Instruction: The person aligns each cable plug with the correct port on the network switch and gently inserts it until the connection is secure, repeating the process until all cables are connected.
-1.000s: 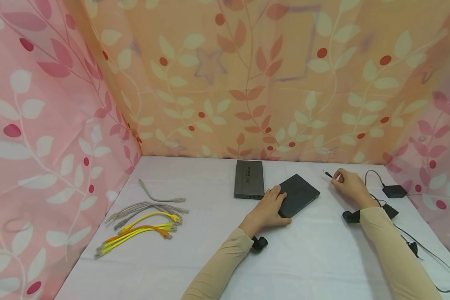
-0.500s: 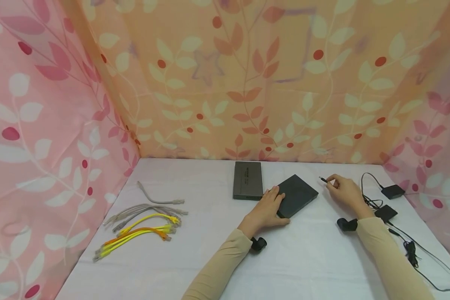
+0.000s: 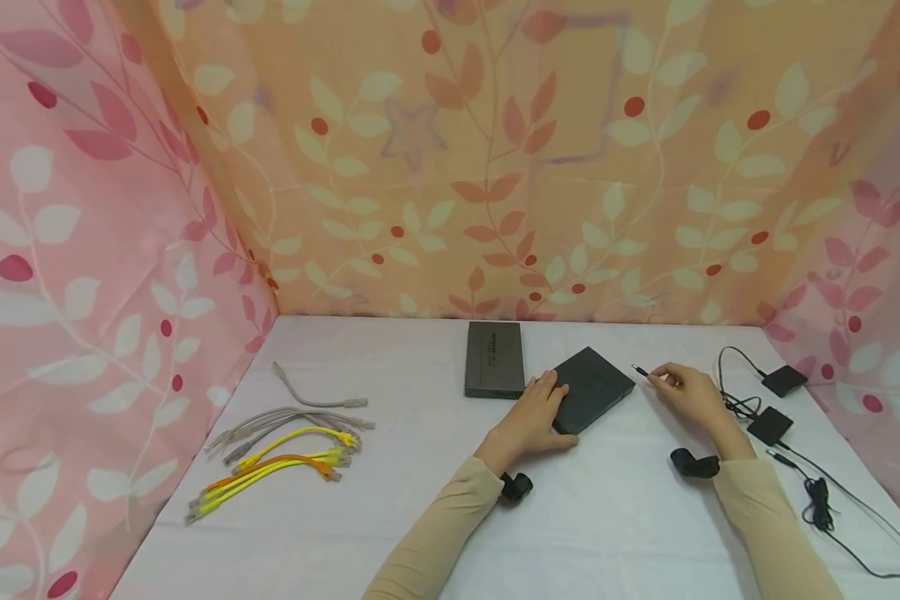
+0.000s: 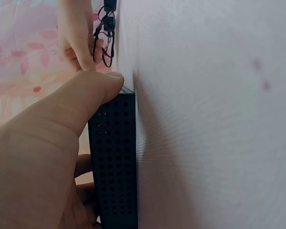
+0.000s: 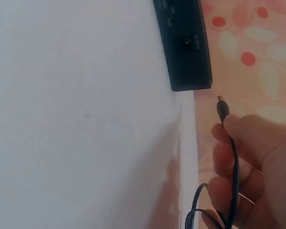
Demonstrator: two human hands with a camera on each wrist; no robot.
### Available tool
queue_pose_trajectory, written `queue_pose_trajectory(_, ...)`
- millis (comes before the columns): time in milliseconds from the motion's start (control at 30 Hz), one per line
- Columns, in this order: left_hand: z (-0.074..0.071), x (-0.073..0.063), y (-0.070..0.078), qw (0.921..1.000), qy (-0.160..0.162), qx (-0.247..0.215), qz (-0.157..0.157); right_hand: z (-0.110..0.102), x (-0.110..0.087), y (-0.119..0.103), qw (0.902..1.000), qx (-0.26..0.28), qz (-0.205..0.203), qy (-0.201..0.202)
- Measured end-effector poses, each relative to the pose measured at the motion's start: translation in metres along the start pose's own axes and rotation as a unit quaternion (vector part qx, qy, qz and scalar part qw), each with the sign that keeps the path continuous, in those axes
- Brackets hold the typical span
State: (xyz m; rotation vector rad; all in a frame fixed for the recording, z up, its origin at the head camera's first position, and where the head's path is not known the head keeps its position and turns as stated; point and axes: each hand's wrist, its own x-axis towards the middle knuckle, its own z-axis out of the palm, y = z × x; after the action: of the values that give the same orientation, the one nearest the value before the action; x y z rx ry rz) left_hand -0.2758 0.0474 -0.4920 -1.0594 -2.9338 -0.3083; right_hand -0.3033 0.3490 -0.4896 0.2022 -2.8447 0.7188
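Observation:
A dark network switch (image 3: 594, 388) sits turned at an angle on the white table. My left hand (image 3: 528, 417) holds its left corner, the fingers over the top and the thumb (image 4: 112, 83) at the near corner beside the perforated side. My right hand (image 3: 692, 395) pinches a black DC power plug (image 5: 222, 109) between thumb and forefinger, its cable trailing down past the other fingers. The plug's tip points at the switch, a short gap from its right corner. In the right wrist view, a round power socket (image 5: 187, 43) shows on the switch's end face.
A second, grey-brown network switch (image 3: 492, 360) lies behind my left hand. Two black power adapters, one at the back (image 3: 784, 381) and one nearer (image 3: 770, 426), lie at right with coiled cords (image 3: 819, 504). Grey (image 3: 292, 417) and yellow network cables (image 3: 270, 483) lie at left. Patterned cloth (image 3: 495, 167) surrounds the table.
My right hand has moved left and slightly nearer me, bringing the plug closer to the angled switch. The left hand stays on the switch.

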Motion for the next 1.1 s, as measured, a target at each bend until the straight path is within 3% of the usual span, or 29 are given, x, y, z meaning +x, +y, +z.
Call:
queue_pose_trajectory(233, -0.001, -0.001, 0.001, 0.9999, 0.004, -0.010, 0.002, -0.001, -0.011, -0.001, 0.9986, 0.039, 0.029, -0.022)
queue_pose_trajectory(467, 0.001, 0.000, -0.001, 1.0000, 0.006, -0.005, 0.000, 0.000, -0.017, 0.001, 0.9933, 0.081, 0.022, -0.079)
queue_pose_trajectory(667, 0.002, 0.000, -0.001, 1.0000, 0.006, -0.006, 0.003, 0.001, -0.023, 0.000, 0.9906, 0.079, 0.025, -0.108)
queue_pose_trajectory(1100, -0.001, 0.000, 0.000, 1.0000, -0.001, -0.009, 0.001, 0.008, -0.024, -0.008, 0.9927, 0.054, -0.003, -0.108)
